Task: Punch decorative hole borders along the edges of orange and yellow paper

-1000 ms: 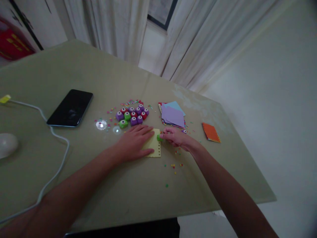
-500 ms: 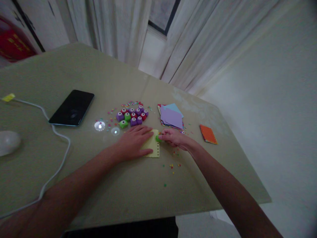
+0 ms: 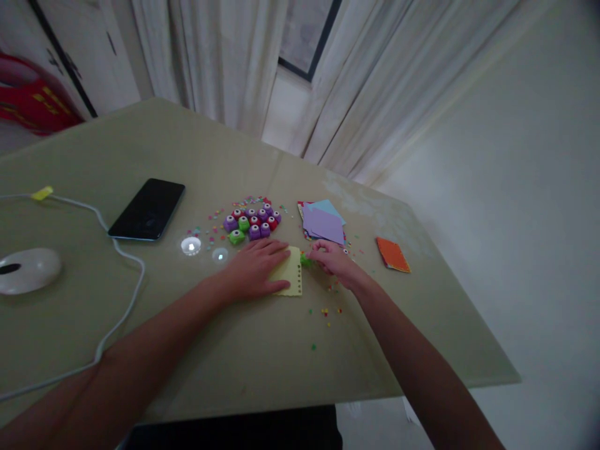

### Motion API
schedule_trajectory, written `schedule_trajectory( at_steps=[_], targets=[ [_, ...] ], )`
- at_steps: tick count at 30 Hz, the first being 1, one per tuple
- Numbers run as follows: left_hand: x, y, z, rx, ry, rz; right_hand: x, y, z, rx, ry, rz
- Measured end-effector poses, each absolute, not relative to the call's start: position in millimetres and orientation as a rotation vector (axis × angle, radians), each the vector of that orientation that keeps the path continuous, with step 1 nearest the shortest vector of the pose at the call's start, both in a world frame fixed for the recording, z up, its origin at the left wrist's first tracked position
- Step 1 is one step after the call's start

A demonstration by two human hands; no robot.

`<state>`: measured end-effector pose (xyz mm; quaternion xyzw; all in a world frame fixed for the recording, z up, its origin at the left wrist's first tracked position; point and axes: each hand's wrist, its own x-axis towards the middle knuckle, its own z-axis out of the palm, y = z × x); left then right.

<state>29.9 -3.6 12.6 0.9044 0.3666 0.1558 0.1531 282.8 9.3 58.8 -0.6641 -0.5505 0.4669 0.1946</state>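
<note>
Your left hand [image 3: 257, 269] lies flat with the fingers spread, palm down, pressing a pale yellow sheet [image 3: 291, 281] to the desk [image 3: 262, 362]. A row of small holes runs along the sheet's right edge. A small green piece [image 3: 305, 259] sits at that edge, and your right hand [image 3: 334, 259] is right at it, fingers curled and thumb near forefinger; you cannot tell from this view whether they grip it.

Beyond your left hand, a cluster of eye-topped pieces [image 3: 254, 222] in purple, red and green stands close together, with coloured paper bits [image 3: 248, 201] scattered behind it. Left of the cluster you have two clear round pieces [image 3: 190, 245]; glare hides whether they are hollow or hold anything. Beyond your right hand is a stack of paper squares [image 3: 324, 224], purple and light blue uppermost. Well to its right lies an orange stack [image 3: 392, 255], and far left a black phone [image 3: 147, 209] beside a white cable [image 3: 142, 269].
</note>
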Motion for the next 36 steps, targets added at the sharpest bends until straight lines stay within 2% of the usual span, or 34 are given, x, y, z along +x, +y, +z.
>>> schedule_trajectory(
  at_steps=[5, 12, 17, 20, 28, 36],
  targets=[
    [30, -4, 14, 2.592, 1.048, 0.446, 305, 9, 62, -1.922, -1.681, 0.96],
    [31, -4, 15, 2.587, 1.051, 0.416, 316, -1, 56, -1.943, -1.767, 0.874],
    [30, -4, 16, 2.588, 1.054, 0.401, 315, -13, 53, -1.99, -1.862, 0.487],
    [30, -4, 14, 2.594, 1.064, 0.402, 308, -16, 54, -1.989, -1.965, 0.373],
    [32, -2, 9, 2.586, 1.075, 0.458, 280, -10, 40, -1.665, -1.915, 0.566],
    [32, -4, 11, 2.563, 1.078, 0.475, 291, -18, 25, -1.625, -1.696, 0.872]
  ],
)
